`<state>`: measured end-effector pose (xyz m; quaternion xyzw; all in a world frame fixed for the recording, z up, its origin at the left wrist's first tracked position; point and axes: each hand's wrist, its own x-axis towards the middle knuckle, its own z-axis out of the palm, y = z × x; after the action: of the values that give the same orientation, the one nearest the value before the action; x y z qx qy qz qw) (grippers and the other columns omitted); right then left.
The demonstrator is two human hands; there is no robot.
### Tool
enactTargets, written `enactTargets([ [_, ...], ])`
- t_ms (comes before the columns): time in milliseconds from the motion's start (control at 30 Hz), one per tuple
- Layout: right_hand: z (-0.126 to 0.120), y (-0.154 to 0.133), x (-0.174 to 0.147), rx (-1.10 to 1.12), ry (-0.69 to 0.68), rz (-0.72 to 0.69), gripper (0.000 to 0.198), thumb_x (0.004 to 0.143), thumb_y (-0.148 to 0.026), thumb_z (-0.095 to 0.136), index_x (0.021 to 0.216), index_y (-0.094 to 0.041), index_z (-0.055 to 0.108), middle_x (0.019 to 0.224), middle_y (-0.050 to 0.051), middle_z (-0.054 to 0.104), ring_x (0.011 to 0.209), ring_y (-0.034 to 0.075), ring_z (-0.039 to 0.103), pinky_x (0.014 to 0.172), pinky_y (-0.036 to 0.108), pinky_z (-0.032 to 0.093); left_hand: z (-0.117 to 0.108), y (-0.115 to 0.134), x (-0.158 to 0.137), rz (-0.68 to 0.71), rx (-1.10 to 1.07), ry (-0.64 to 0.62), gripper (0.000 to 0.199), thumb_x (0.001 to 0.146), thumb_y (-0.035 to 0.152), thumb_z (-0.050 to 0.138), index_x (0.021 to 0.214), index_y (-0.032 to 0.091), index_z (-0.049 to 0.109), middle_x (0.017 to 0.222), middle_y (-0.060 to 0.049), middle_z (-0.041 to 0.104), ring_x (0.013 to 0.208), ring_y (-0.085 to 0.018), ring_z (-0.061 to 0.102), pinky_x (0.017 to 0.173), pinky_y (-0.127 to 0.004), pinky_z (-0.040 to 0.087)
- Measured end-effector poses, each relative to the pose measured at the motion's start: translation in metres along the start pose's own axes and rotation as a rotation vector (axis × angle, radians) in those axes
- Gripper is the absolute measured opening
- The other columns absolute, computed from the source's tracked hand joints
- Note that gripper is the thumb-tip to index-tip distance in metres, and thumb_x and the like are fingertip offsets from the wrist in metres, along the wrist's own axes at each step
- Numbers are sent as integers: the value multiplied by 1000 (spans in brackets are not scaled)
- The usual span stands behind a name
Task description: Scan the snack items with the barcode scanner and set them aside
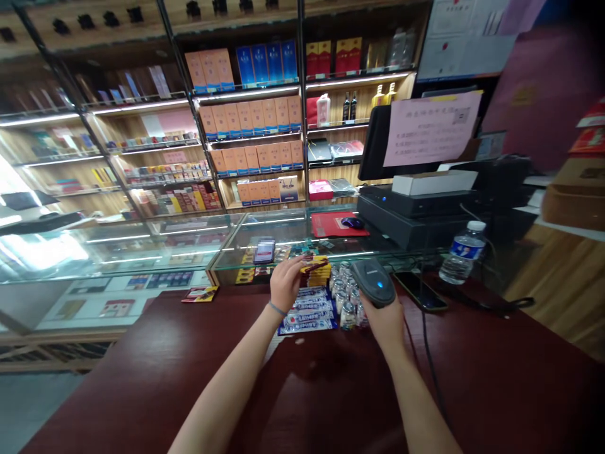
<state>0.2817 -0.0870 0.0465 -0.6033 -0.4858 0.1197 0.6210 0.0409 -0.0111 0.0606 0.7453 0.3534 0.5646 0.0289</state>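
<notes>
My left hand (285, 280), with a band at the wrist, reaches over a row of snacks. Its fingers are closed on a flat brown-and-yellow snack packet (317, 263), held just above a stack of yellow packets (317, 277). A dark barcode scanner (375, 282) with a lit blue light is gripped in my right hand (388, 325). Between the hands lie several blue-and-white snack packets (309, 312). Beside them stand several small bottles (348, 313) with silvery tops, partly hidden by the scanner and my right hand.
A similar packet (200, 294) lies alone at the left of the dark red counter (142, 378). Rightward are a phone (420, 291), a water bottle (463, 253) and the scanner cable (429, 353). Behind are a glass counter with another phone (265, 250), a mouse (352, 222) and a monitor (375, 142).
</notes>
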Motion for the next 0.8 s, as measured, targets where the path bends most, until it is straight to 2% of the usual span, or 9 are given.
enactTargets([
  [67,1,1,-1,-13,-3,-30,55,70,-52,71,111,-16,68,97,16,78,96,34,74,75,39,56,-14,-4,-10,-109,-30,204,21,97,33,55,110,23,68,118,-11,69,114,-25,64,102,-43,51],
  [133,4,2,-3,-24,-7,-48,53,71,-52,71,109,-16,69,99,17,77,98,35,73,76,40,56,-26,-12,-22,-289,-108,387,22,95,38,58,108,22,65,107,-9,69,102,-22,67,91,-37,56],
  [233,9,3,-8,-24,-80,-44,49,70,-52,72,105,-17,69,99,16,77,94,34,74,75,39,56,-43,-28,-43,-553,-350,549,26,91,43,64,105,22,58,96,-4,67,89,-17,68,77,-30,58],
  [367,18,-3,-19,-18,-162,-46,46,72,-50,73,104,-18,67,91,12,78,83,30,75,69,35,56,-63,-50,-75,-747,-628,651,33,86,42,70,107,24,53,110,-5,67,98,-17,69,81,-31,59],
  [500,30,-13,-36,31,-276,-50,40,75,-49,70,102,-20,63,87,9,77,80,28,73,65,35,55,-77,-72,-102,-886,-722,675,31,90,41,67,111,26,50,117,-6,68,102,-17,71,91,-38,58],
  [600,41,-17,-52,20,-407,-35,35,77,-43,69,105,-22,61,86,6,76,76,25,72,64,32,55,-81,-85,-113,-905,-755,661,26,93,41,63,111,28,49,119,-6,69,108,-17,70,97,-42,55],
  [800,54,-26,-85,-45,-659,-209,44,79,-37,63,121,-27,54,98,4,76,89,28,74,73,34,55,-83,-89,-115,-968,-889,774,17,97,29,59,108,28,47,120,-5,69,111,-16,69,102,-43,53],
])
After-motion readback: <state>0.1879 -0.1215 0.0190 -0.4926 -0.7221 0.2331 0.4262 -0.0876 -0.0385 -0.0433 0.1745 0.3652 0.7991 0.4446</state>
